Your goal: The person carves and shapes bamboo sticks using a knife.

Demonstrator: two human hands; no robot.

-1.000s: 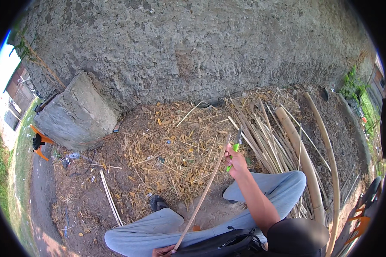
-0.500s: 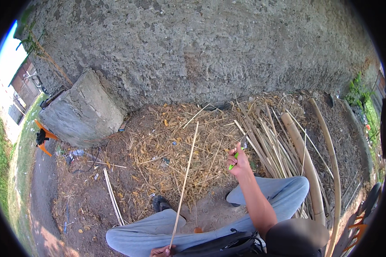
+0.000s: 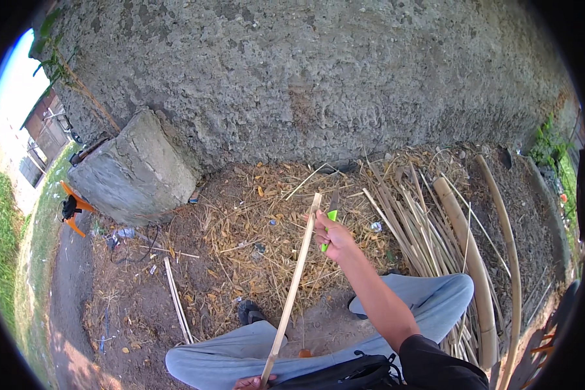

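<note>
A rough grey wall rises over leaf-strewn ground. Daylight falls on green grass at far left.

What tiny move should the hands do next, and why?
Perhaps tilt the green-handled, grey-bladed knife toward the long, pale wooden strip, because the right hand holds the knife, blade apart from the strip's upper end; the left hand grips the lower end.

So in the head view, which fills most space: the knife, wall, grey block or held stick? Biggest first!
By picture space:
Wall
Grey block
Held stick
Knife, partly covered by the right hand
</note>
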